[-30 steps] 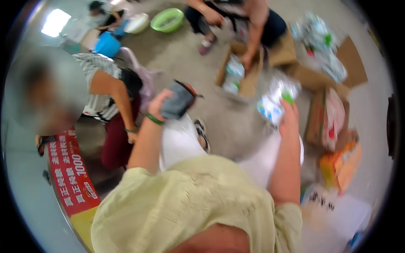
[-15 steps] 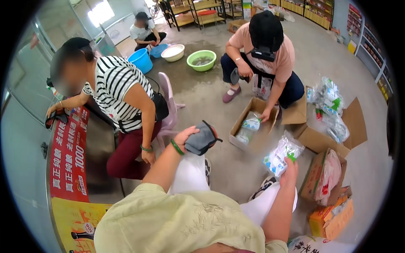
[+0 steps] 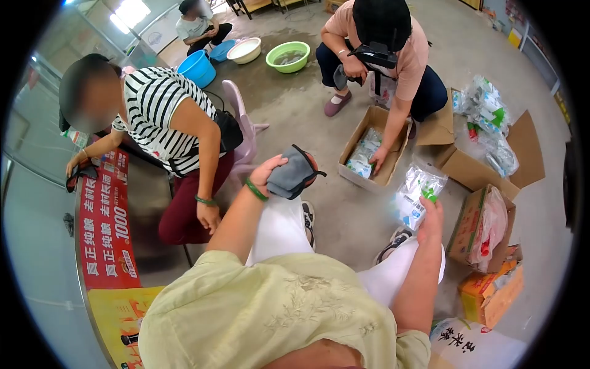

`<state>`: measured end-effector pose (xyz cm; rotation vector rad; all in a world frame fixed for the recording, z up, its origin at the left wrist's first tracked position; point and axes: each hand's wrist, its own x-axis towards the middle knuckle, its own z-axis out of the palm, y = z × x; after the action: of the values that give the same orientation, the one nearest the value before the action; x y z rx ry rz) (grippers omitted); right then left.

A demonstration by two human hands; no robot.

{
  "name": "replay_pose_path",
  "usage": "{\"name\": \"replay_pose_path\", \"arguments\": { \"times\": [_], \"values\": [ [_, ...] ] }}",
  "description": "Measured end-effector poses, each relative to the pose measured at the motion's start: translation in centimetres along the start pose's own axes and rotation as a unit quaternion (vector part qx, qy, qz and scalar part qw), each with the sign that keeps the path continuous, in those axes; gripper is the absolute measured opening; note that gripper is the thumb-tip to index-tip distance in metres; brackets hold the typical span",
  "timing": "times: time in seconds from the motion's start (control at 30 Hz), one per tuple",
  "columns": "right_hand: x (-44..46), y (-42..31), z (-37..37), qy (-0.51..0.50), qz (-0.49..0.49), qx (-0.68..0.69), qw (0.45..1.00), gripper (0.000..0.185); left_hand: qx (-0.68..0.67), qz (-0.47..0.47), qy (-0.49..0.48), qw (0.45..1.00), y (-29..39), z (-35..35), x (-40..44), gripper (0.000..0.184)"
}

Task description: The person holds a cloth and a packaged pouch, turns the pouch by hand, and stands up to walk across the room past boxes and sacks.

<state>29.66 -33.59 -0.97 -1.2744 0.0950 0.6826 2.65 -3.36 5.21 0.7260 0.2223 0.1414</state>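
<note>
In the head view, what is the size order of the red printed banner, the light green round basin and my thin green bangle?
Largest: red printed banner
Middle: light green round basin
Smallest: your thin green bangle

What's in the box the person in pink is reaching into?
The cardboard box holds clear plastic packets with blue-and-white print; the co-worker's hand is at them. The bottom beneath is covered.

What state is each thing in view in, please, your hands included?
Left hand: closed on the gray cloth item
Right hand: closed on the clear packet
Small carton: open, packets inside
Large carton: open, flaps spread
Green basin: upright, something inside
Blue bucket: upright
Pink chair: upright
</note>
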Motion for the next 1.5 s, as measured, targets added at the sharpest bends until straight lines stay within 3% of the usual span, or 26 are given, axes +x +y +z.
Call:
{"name": "replay_pose_path", "arguments": {
  "times": [0.07, 0.3, 0.5, 0.6, 0.67, 1.1, 1.17, 1.5],
  "values": [
    [-0.6, -0.6, 0.5, 0.01, 0.008, 0.014, 1.0, 0.045, 0.02, 0.001, 0.063, 0.998, -0.2, -1.1, 0.0, 0.044],
    [-0.3, -0.2, 0.2, 0.012, 0.003, 0.029, 1.0, 0.047, 0.021, 0.008, 0.017, 1.0, -0.1, 0.0, 0.3, 0.044],
    [-0.7, -0.5, 0.4, 0.015, 0.009, 0.034, 0.999, 0.047, 0.02, -0.007, 0.083, 0.996, -0.5, -1.9, 0.5, 0.043],
    [-0.5, -0.4, 0.3, 0.013, 0.004, 0.031, 0.999, 0.045, -0.002, -0.012, 0.037, 0.999, -0.4, -1.1, 0.5, 0.041],
    [-0.3, -0.2, 0.1, 0.004, 0.005, 0.032, 0.999, 0.044, 0.02, -0.003, 0.107, 0.994, -0.5, -1.9, 0.4, 0.039],
    [-0.7, -0.4, 0.4, 0.01, 0.002, 0.023, 1.0, 0.042, -0.025, -0.01, 0.032, 0.999, -0.3, -1.4, 0.2, 0.036],
    [-0.8, -0.6, 0.5, 0.0, -0.001, 0.018, 1.0, 0.041, -0.011, -0.01, 0.12, 0.993, -0.8, -3.8, 0.3, 0.031],
    [-1.1, -0.7, 0.9, 0.017, 0.001, 0.02, 1.0, 0.044, 0.006, -0.012, 0.14, 0.99, -0.9, -3.7, 0.6, 0.028]
  ]
}}
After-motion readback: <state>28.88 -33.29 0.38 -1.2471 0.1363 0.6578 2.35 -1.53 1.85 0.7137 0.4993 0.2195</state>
